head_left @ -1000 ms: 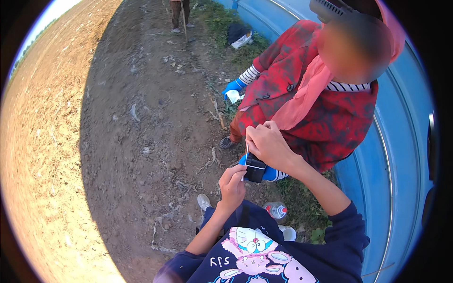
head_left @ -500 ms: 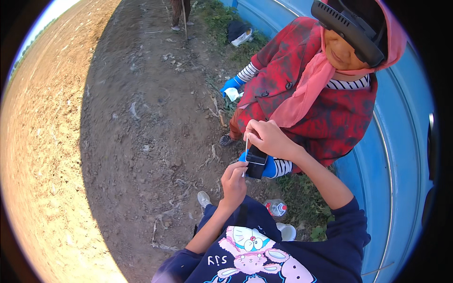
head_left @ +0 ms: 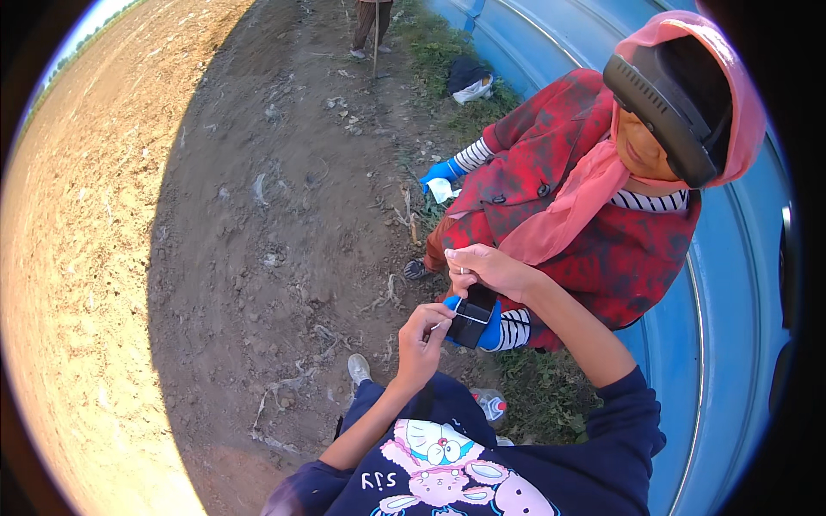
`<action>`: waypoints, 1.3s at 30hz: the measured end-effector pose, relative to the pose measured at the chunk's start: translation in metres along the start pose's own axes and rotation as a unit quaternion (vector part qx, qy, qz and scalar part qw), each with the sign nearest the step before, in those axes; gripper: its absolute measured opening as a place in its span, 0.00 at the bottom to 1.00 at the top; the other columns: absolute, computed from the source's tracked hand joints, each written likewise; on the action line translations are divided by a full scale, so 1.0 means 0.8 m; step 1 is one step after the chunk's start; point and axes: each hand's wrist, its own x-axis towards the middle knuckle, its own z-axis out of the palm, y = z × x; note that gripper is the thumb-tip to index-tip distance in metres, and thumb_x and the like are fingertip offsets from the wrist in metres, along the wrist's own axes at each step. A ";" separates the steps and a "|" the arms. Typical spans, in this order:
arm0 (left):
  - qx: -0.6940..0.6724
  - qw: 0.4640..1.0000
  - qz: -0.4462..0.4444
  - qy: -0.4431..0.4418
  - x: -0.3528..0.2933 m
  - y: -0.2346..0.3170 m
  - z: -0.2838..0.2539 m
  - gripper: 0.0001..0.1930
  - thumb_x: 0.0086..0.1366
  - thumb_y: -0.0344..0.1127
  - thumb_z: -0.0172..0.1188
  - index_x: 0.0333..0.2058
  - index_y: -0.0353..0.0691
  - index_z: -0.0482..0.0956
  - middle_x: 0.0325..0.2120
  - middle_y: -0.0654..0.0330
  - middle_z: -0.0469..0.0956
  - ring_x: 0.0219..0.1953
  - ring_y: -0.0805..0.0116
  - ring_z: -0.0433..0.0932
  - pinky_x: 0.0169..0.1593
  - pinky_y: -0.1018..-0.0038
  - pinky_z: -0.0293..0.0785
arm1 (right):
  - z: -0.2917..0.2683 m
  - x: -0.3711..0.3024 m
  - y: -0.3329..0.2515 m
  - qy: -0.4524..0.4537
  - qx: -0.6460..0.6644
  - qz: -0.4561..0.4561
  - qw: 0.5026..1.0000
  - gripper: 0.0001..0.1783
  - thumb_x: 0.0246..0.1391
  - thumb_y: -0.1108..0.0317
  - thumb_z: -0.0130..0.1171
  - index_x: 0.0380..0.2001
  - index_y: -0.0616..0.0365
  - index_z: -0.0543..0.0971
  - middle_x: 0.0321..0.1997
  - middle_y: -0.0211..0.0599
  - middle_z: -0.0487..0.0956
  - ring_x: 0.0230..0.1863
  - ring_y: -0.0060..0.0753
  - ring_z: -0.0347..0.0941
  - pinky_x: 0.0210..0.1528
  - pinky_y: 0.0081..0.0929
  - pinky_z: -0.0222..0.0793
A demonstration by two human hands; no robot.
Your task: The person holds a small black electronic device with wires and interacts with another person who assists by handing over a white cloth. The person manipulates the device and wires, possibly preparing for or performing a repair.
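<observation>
A person in a red and black jacket faces me and holds out a blue-gloved hand (head_left: 492, 334), with a black box-shaped device (head_left: 471, 327) on it. A thin white strip (head_left: 473, 318) lies across the device. My left hand (head_left: 420, 342) pinches the strip at the device's left edge. Just above, my right hand (head_left: 489, 268), with a ring on one finger, is closed, its fingertips down by the strip's upper part. Exactly how the strip runs between my fingers is hard to make out.
The person's other gloved hand (head_left: 440, 174) holds something white. By my legs are a clear plastic bottle (head_left: 490, 402) and weeds (head_left: 551, 391). A blue corrugated wall (head_left: 727, 284) rises on the right. Farther off, another person (head_left: 372, 24) stands with a stick near a dark bag (head_left: 467, 77).
My right hand has come down closer to the device, and the upright stretch of white strip between my hands has shortened. My left hand stays at the device's left side. The view has shifted slightly.
</observation>
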 end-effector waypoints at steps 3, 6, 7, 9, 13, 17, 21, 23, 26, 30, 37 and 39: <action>-0.036 0.999 -0.016 0.007 0.004 -0.004 0.002 0.02 0.65 0.22 0.55 0.34 0.35 0.72 0.38 0.61 0.77 0.31 0.81 0.71 0.31 0.81 0.67 | 0.002 0.003 0.002 -0.018 0.036 -0.012 0.999 0.20 0.68 0.53 0.43 0.24 0.53 0.64 0.20 0.21 0.58 0.26 0.21 0.59 0.37 0.22 0.63; -0.050 0.998 -0.045 0.007 0.005 -0.005 0.000 0.02 0.65 0.22 0.54 0.34 0.35 0.72 0.39 0.63 0.76 0.28 0.84 0.67 0.30 0.83 0.63 | -0.007 0.000 0.003 -0.051 0.031 -0.034 0.998 0.18 0.69 0.55 0.42 0.27 0.54 0.66 0.23 0.22 0.62 0.28 0.22 0.62 0.40 0.23 0.64; -0.046 0.998 -0.052 0.010 0.005 -0.004 0.000 0.02 0.65 0.22 0.54 0.34 0.35 0.72 0.38 0.63 0.76 0.28 0.84 0.67 0.30 0.83 0.63 | -0.010 -0.001 0.003 -0.064 0.022 -0.043 0.997 0.18 0.69 0.55 0.42 0.28 0.55 0.66 0.23 0.22 0.62 0.29 0.22 0.63 0.41 0.23 0.64; -0.061 0.996 -0.065 0.014 0.005 -0.002 0.001 0.02 0.65 0.22 0.54 0.34 0.35 0.72 0.38 0.63 0.76 0.29 0.85 0.67 0.30 0.83 0.63 | -0.013 -0.001 0.006 -0.056 -0.019 -0.054 0.997 0.18 0.69 0.55 0.44 0.28 0.56 0.69 0.24 0.23 0.65 0.30 0.21 0.65 0.42 0.23 0.64; -0.156 0.986 -0.057 0.008 0.005 0.003 0.002 0.01 0.66 0.24 0.55 0.34 0.35 0.72 0.38 0.62 0.76 0.31 0.82 0.70 0.35 0.82 0.68 | -0.016 -0.001 0.009 -0.056 -0.088 -0.061 0.993 0.20 0.68 0.56 0.47 0.27 0.59 0.73 0.25 0.26 0.73 0.32 0.18 0.68 0.39 0.19 0.63; -0.134 0.987 -0.085 -0.004 0.006 0.008 0.000 0.02 0.67 0.25 0.55 0.35 0.34 0.72 0.39 0.61 0.76 0.34 0.82 0.72 0.37 0.82 0.71 | -0.022 -0.006 -0.001 -0.064 -0.151 -0.056 0.985 0.17 0.66 0.60 0.50 0.31 0.63 0.78 0.28 0.28 0.76 0.34 0.18 0.69 0.40 0.20 0.65; -0.131 0.988 -0.077 0.018 0.007 0.007 0.001 0.02 0.66 0.24 0.56 0.33 0.33 0.72 0.38 0.60 0.77 0.33 0.84 0.71 0.34 0.84 0.70 | -0.029 -0.016 -0.010 -0.083 -0.155 -0.050 0.983 0.17 0.62 0.63 0.55 0.44 0.67 0.79 0.32 0.32 0.78 0.41 0.25 0.74 0.50 0.27 0.68; -0.122 0.990 -0.072 0.022 0.008 0.005 0.002 0.03 0.66 0.24 0.57 0.33 0.33 0.72 0.37 0.60 0.77 0.32 0.84 0.71 0.33 0.84 0.69 | -0.031 -0.017 -0.009 -0.076 -0.156 -0.054 0.983 0.20 0.63 0.63 0.54 0.51 0.67 0.76 0.38 0.36 0.80 0.48 0.30 0.75 0.56 0.30 0.67; -0.118 0.988 -0.095 0.018 0.007 0.004 0.003 0.02 0.66 0.24 0.56 0.34 0.33 0.72 0.39 0.59 0.76 0.37 0.80 0.72 0.40 0.80 0.71 | -0.035 -0.017 -0.006 -0.073 -0.153 -0.060 0.984 0.22 0.66 0.66 0.49 0.59 0.67 0.69 0.51 0.39 0.80 0.57 0.31 0.72 0.64 0.31 0.61; -0.117 0.985 -0.123 0.027 0.006 0.005 0.004 0.01 0.67 0.24 0.55 0.35 0.34 0.72 0.39 0.59 0.76 0.40 0.78 0.73 0.43 0.79 0.72 | -0.041 -0.024 0.003 -0.051 -0.161 -0.059 0.984 0.23 0.66 0.65 0.47 0.61 0.66 0.68 0.59 0.43 0.75 0.63 0.35 0.67 0.66 0.32 0.57; -0.100 0.987 -0.127 0.029 0.007 0.007 0.006 0.01 0.67 0.24 0.54 0.35 0.34 0.72 0.40 0.59 0.76 0.39 0.79 0.73 0.42 0.80 0.72 | -0.046 -0.029 0.014 0.022 -0.430 -0.141 0.891 0.18 0.65 0.66 0.48 0.53 0.63 0.75 0.59 0.47 0.74 0.63 0.43 0.68 0.65 0.35 0.59; -0.111 0.984 -0.134 0.035 0.008 0.007 0.007 0.01 0.67 0.24 0.55 0.35 0.34 0.72 0.40 0.60 0.76 0.39 0.79 0.73 0.43 0.80 0.72 | -0.042 -0.031 0.015 0.056 -0.404 -0.102 0.907 0.17 0.65 0.66 0.47 0.51 0.64 0.76 0.57 0.47 0.76 0.61 0.44 0.69 0.64 0.36 0.60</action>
